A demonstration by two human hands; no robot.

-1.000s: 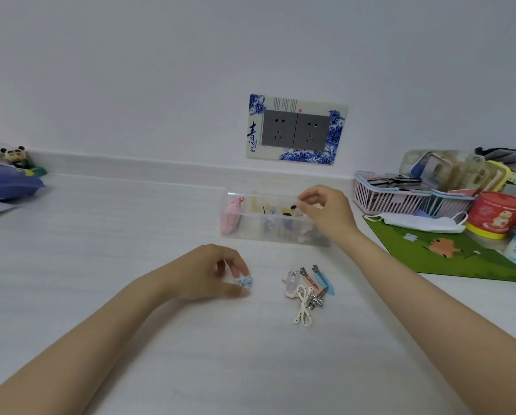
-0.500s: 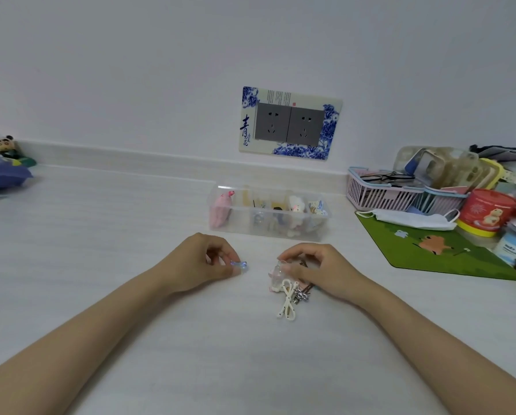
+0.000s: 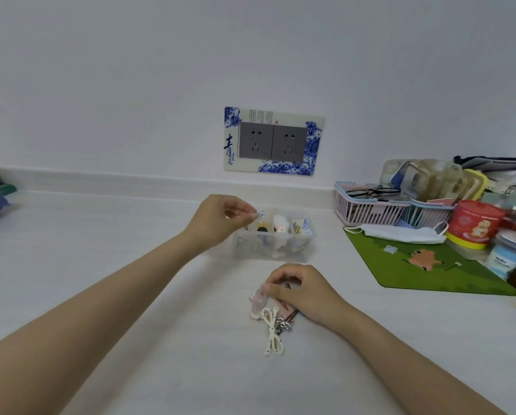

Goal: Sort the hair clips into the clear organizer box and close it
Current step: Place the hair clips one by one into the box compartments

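Loose clips: a small pile (image 3: 273, 313) lies on the white tabletop (image 3: 101, 295) in front of the organizer; a cream bow-shaped clip (image 3: 272, 335) sits nearest the person, with small metal clips and a pale pink piece behind it.
Right hand: the right hand (image 3: 303, 290) rests curled on top of the pile, fingertips pinched on the pale pink clip (image 3: 258, 298).
Left hand: the left hand (image 3: 221, 221) hovers over the organizer's left part, thumb and forefinger closed on a tiny blue clip (image 3: 261, 215).
Organizer: the clear organizer box (image 3: 276, 250) stands open behind the pile, with clips already in its compartments.
Far right: a green mat (image 3: 415, 265), a white face mask (image 3: 400, 233), a pink basket (image 3: 367, 209) and a red tub (image 3: 474, 224).
Wall: a blue-patterned double socket plate (image 3: 273, 140).
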